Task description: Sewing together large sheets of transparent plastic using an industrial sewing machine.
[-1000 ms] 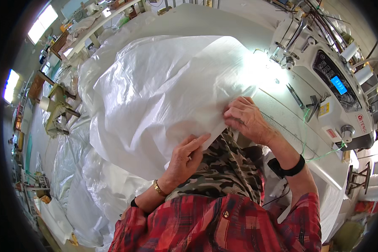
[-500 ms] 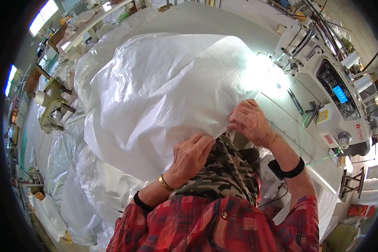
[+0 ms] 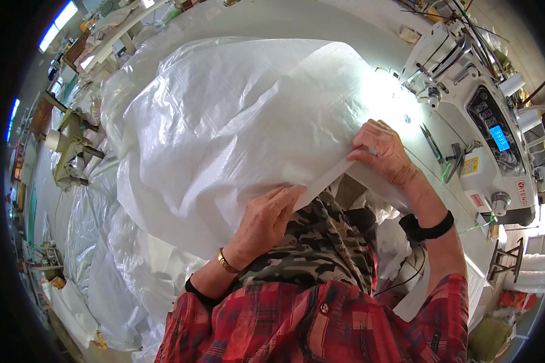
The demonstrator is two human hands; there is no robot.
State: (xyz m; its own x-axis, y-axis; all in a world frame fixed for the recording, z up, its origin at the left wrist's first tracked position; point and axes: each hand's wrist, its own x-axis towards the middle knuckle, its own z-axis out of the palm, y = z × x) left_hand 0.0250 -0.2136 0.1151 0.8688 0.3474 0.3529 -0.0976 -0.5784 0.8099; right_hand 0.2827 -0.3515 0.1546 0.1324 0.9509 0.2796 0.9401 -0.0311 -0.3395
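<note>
A large sheet of white woven plastic [image 3: 224, 133] spreads over the table in front of me, wrinkled and shiny. Along its near edge runs a narrow folded strip. My left hand [image 3: 265, 219] is closed on this edge, its fingers pressed on top and the thumb hidden. Farther right, my right hand [image 3: 384, 151] pinches the same folded edge between thumb and fingers. Beyond the right hand stands a white sewing machine [image 3: 466, 121], whose bright lamp washes out the needle area.
Thread snips [image 3: 431, 143] lie on the machine bed beside a dark metal piece [image 3: 455, 158]. More crumpled clear plastic [image 3: 97, 242] hangs down at the left. An upturned wooden stool [image 3: 72, 148] stands past it. Green thread trails near the machine's base.
My right hand has moved up and to the right along the edge, away from the left hand. More of the folded strip shows between them.
</note>
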